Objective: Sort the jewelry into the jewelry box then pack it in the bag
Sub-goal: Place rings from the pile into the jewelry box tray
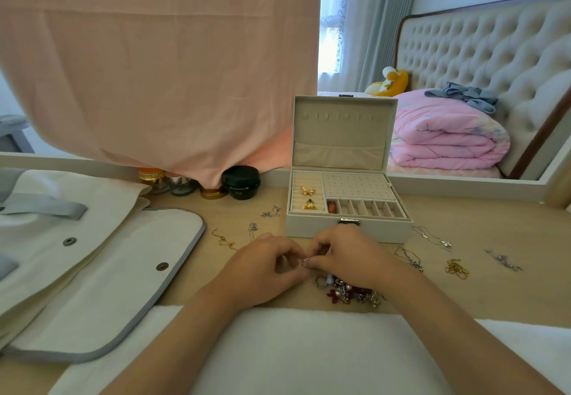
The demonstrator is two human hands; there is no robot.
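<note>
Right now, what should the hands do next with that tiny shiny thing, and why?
Probably lift the small silvery piece forward into the open jewelry box. The left hand and right hand both pinch it in front of the box. It looks like a ring, and the padded rows at the box's left hold two gold pieces with room left.

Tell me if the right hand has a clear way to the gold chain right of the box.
Probably yes: only a silver necklace lies between the right hand and the gold chain, though that hand pinches a small piece.
</note>
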